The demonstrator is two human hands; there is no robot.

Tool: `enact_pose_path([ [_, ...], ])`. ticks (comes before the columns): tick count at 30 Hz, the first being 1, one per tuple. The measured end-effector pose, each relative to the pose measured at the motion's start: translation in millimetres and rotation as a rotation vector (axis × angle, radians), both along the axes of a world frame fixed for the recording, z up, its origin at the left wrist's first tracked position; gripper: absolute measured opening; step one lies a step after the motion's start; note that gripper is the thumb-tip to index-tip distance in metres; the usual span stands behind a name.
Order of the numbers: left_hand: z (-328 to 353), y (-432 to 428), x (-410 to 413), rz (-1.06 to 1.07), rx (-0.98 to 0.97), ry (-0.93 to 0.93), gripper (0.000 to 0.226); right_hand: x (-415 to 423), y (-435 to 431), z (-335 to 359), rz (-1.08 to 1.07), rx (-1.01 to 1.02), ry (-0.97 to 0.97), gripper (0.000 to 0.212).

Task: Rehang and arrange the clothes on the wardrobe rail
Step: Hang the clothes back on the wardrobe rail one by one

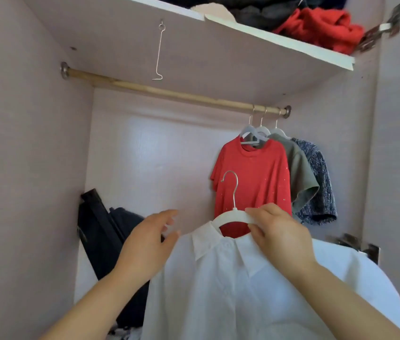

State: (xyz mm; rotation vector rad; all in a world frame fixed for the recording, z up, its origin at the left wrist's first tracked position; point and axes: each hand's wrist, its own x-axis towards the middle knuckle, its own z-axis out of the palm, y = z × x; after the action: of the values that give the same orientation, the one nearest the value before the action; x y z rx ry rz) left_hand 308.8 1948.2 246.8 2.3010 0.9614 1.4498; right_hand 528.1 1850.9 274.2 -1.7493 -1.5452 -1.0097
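My right hand point(280, 238) pinches the hanger point(233, 217), whose collared shirt point(218, 290) drapes below both my hands. My left hand point(147, 241) sits just left of the hanger. Up beyond my right hand, the hung tops point(253, 177) crowd the right end of the rail point(169, 92), with the shelf point(280, 41) above it.

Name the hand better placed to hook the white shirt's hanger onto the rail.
Right: the right hand pinches the hanger beside its hook; the left hand is open at the white shirt shoulder.
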Motion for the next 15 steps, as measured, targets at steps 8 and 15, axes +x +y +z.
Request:
enact_pose_path([
  [8,90.4,109.8,42.3,0.164,0.172,-0.047,0.04,68.4,137.8,112.8,-0.002,0.06,-0.028,0.029],
  [15,143.9,176.1,80.3,0.236,0.308,-0.079,0.039,121.1,221.5,199.0,-0.081,0.156,0.034,0.017],
])
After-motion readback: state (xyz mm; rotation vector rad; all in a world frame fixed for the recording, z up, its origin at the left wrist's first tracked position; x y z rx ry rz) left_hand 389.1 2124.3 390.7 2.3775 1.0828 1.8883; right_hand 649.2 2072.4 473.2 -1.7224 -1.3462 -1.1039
